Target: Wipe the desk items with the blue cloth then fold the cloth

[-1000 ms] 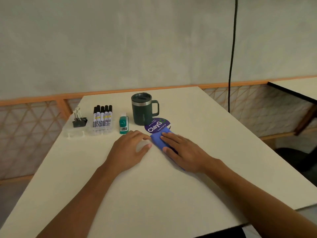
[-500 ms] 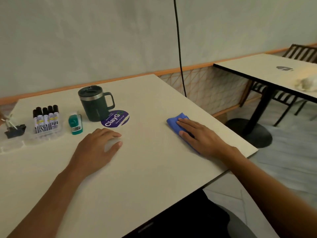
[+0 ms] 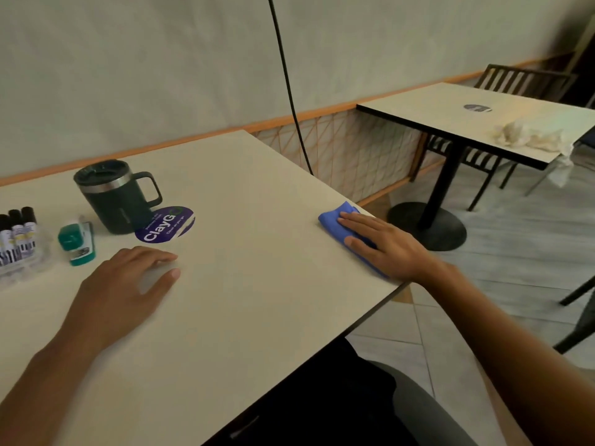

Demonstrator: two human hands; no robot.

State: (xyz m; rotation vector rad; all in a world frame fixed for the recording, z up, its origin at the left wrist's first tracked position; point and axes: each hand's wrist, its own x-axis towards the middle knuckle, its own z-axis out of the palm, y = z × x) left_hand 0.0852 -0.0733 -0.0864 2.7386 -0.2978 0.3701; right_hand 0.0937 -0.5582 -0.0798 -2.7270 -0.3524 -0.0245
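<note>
The blue cloth [image 3: 335, 217] lies folded small along the right edge of the tabletop [image 3: 257, 317], closer to the near right corner than to the far one, its outer side almost flush with the edge. The right hand [image 3: 389, 249] lies flat on top of it, fingers [image 3: 354, 222] straight and slightly spread, pressing it down rather than gripping; the wrist hangs past the edge. The left hand [image 3: 125, 284] rests palm down toward the left of the tabletop, its fingers relaxed and holding nothing.

Between the two hands the surface is a wide bare stretch that runs to the near edge and up to the far right corner.

The other things crowd the left side. A dark green mug [image 3: 112, 201] stands upright with its lid on, handle to the right, so what is inside cannot be seen. Its base overlaps a round purple sticker [image 3: 165, 224] stuck flat to the surface. Just left of the mug lies a small green dispenser [image 3: 77, 243]. At the picture's left margin a clear tray [image 3: 40, 255] holds black-capped markers [image 3: 19, 233] upright in a row, partly cut off.
</note>
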